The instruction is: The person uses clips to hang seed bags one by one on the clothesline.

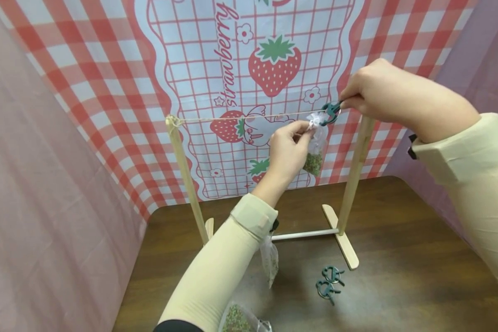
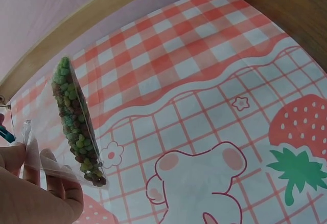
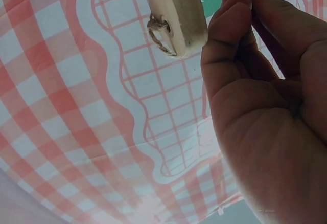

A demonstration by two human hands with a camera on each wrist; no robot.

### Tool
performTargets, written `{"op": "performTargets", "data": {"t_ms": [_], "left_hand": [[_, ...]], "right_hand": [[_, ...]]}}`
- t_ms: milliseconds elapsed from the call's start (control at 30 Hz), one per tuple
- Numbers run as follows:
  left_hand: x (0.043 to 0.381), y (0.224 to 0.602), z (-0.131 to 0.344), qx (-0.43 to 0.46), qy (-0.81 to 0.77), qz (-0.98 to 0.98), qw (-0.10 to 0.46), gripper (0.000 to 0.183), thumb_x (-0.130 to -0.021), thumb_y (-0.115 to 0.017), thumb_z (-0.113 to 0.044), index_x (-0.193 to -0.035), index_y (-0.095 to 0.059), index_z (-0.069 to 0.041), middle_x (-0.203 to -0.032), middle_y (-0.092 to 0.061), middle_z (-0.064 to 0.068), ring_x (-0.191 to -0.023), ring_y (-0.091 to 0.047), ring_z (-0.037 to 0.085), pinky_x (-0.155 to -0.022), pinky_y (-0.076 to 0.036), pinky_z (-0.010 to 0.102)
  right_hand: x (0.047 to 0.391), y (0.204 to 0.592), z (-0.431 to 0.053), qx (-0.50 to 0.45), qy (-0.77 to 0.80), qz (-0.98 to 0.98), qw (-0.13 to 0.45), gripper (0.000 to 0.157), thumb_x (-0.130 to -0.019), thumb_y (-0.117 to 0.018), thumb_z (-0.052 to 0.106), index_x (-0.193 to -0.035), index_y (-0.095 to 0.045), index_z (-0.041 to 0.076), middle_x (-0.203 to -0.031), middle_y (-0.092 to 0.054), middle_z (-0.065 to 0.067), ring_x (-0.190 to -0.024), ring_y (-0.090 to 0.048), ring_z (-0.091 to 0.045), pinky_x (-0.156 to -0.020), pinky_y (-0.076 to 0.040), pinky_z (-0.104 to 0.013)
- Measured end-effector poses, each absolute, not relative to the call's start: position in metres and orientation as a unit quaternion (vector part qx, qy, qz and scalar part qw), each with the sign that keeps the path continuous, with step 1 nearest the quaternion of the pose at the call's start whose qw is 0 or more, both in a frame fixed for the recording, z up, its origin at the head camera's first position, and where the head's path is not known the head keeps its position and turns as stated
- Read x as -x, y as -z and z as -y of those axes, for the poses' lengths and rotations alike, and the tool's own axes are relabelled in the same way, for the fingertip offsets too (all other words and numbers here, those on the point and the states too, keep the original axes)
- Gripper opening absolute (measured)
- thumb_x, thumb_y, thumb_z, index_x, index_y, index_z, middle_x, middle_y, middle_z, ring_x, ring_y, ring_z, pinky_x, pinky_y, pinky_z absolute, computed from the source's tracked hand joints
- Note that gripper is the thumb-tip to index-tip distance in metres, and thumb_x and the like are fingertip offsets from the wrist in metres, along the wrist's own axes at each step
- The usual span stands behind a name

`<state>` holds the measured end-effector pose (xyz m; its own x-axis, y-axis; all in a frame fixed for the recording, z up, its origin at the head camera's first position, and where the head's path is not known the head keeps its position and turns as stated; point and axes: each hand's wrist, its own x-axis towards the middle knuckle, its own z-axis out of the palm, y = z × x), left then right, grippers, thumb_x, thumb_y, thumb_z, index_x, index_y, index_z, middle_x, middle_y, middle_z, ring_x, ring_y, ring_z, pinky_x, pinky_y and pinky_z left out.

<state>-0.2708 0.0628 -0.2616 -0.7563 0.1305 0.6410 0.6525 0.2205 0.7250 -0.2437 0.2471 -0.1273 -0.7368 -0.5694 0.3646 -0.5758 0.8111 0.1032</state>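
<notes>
My left hand (image 1: pixel 288 150) pinches the gathered neck of a small see-through bag (image 1: pixel 314 162) just below a string (image 1: pixel 240 118). Small green and reddish-brown pieces fill the bag's lower part, also visible in the left wrist view, where the bag (image 2: pixel 76 124) hangs beyond the fingers. Between thumb and fingers, my right hand (image 1: pixel 375 90) pinches the handles of a dark green plant clip (image 1: pixel 331 113) at the string, beside the bag's neck. Whether its jaws grip the bag or string, I cannot tell. The right wrist view shows only a sliver of the clip.
Two wooden posts (image 1: pixel 356 180) hold the string, joined low by a white rod (image 1: pixel 305 235) on flat feet (image 1: pixel 347 251). Two more green clips (image 1: pixel 327 290) lie on the brown table (image 1: pixel 402 276). Another bag (image 1: pixel 269 263) shows beside the left sleeve; a filled bag (image 1: pixel 236 319) lies nearer.
</notes>
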Motion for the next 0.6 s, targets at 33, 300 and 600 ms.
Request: {"op": "performTargets", "data": {"t_ms": [33, 300, 600], "left_hand": [[0.271, 0.261, -0.063, 0.262, 0.566, 0.748, 0.229, 0.01, -0.098, -0.069, -0.007, -0.103, -0.077, -0.006, -0.091, -0.074, -0.001, -0.072, -0.061, 0.009, -0.059, -0.05, 0.021], [0.271, 0.262, -0.062, 0.259, 0.566, 0.753, 0.213, 0.009, -0.098, -0.069, -0.007, -0.101, -0.077, -0.005, -0.092, -0.074, 0.0, -0.074, -0.063, 0.008, -0.061, -0.051, 0.02], [0.272, 0.269, -0.058, 0.251, 0.561, 0.763, 0.199, 0.008, -0.098, -0.068, -0.007, -0.101, -0.076, -0.004, -0.091, -0.073, 0.0, -0.076, -0.063, 0.008, -0.06, -0.051, 0.02]], "right_hand": [[0.243, 0.128, -0.247, -0.309, -0.009, 0.931, 0.194, 0.009, -0.092, -0.072, -0.001, -0.093, -0.077, -0.008, -0.083, -0.072, -0.019, -0.068, -0.064, -0.027, -0.06, -0.055, -0.046], [0.239, 0.135, -0.246, -0.286, -0.019, 0.942, 0.173, 0.023, -0.093, -0.073, 0.005, -0.107, -0.071, -0.013, -0.084, -0.064, -0.016, -0.065, -0.054, -0.023, -0.056, -0.049, -0.039], [0.237, 0.142, -0.244, -0.286, -0.028, 0.943, 0.169, 0.032, -0.089, -0.078, 0.011, -0.111, -0.07, -0.011, -0.089, -0.061, -0.015, -0.073, -0.055, -0.024, -0.062, -0.05, -0.042]]}}
